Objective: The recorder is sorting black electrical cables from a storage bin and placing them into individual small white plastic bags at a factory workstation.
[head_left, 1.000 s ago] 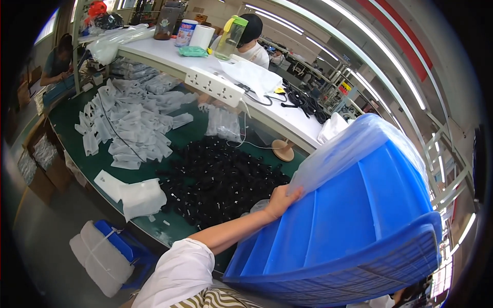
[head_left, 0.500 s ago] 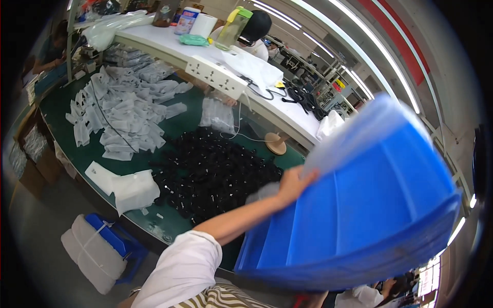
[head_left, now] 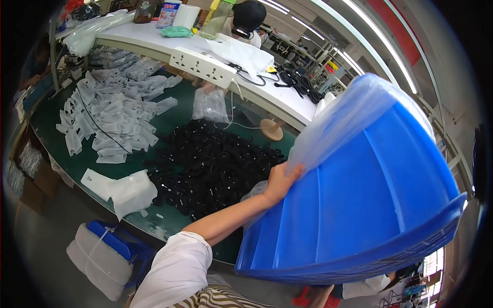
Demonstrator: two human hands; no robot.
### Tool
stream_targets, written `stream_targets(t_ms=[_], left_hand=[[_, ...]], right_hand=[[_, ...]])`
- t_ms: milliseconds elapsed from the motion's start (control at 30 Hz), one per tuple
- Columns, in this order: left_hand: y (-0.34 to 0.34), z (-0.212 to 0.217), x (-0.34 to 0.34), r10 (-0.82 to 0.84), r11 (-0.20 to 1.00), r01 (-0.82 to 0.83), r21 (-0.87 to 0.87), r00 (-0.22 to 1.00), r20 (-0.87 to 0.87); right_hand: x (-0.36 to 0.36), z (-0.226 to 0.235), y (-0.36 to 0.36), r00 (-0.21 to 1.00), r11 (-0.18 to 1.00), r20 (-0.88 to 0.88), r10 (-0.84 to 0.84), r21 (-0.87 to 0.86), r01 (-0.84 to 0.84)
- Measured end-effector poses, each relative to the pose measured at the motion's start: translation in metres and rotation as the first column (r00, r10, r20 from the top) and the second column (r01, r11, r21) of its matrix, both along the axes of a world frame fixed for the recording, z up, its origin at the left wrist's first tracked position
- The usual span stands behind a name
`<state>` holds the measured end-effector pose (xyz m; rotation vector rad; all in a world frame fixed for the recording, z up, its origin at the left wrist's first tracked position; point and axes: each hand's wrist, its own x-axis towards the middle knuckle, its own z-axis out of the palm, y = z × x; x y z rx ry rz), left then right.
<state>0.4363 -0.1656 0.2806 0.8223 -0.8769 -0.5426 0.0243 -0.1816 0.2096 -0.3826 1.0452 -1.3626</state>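
A large blue plastic crate [head_left: 354,190] is tipped up on its side at the right, its outer side toward me. My left hand [head_left: 281,183] grips its upper left rim, fingers closed over a clear plastic liner [head_left: 339,120] that drapes over the edge. Beside the crate, a heap of small black parts [head_left: 210,164] with shiny bits covers the middle of the green table [head_left: 149,177]. Skin shows under the crate's lower edge, perhaps my right forearm; the crate hides my right hand and its fingers.
Many white pouches [head_left: 113,113] lie piled at the far left. Nearer is a white plastic bag [head_left: 134,192]. A raised shelf [head_left: 149,38] with a power strip [head_left: 203,66] spans the back. A wooden disc [head_left: 271,130] stands beyond the heap; a padded stool [head_left: 100,262] sits below left.
The crate has tilted a little further, and its upper end has swung slightly left and up. My left hand has shifted left with it, still on the rim. The whole view has moved slightly.
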Motion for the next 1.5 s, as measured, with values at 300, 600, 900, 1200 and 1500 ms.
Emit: stream_targets(t_ms=[300, 600, 900, 1200, 1500], left_hand=[[0.039, 0.095, 0.108, 0.183, 0.983, -0.183, 0.010, 0.983, 0.005], [0.011, 0.020, 0.064, 0.218, 0.976, -0.218, -0.006, 0.974, 0.058], [0.017, 0.010, 0.020, 0.068, 0.997, -0.068, 0.047, 0.998, 0.005], [0.015, 0.097, 0.075, 0.199, 0.978, -0.206, 0.042, 0.971, 0.132], [0.003, 0.046, 0.026, 0.093, 0.995, -0.093, -0.027, 0.996, 0.003]], right_hand=[[0.036, 0.021, -0.042, 0.989, 0.989, 0.022, 0.147, 0.004, -0.147], [-0.001, 0.009, 0.009, 0.984, 0.984, 0.057, 0.166, 0.058, -0.170], [-0.011, 0.008, 0.027, 0.988, 0.987, -0.016, 0.154, 0.037, -0.154], [0.002, 0.022, 0.000, 0.983, 0.983, 0.049, 0.175, -0.062, -0.172], [0.050, -0.008, -0.168, -0.202, 0.517, -0.946, -0.252, 0.044, -0.855]])
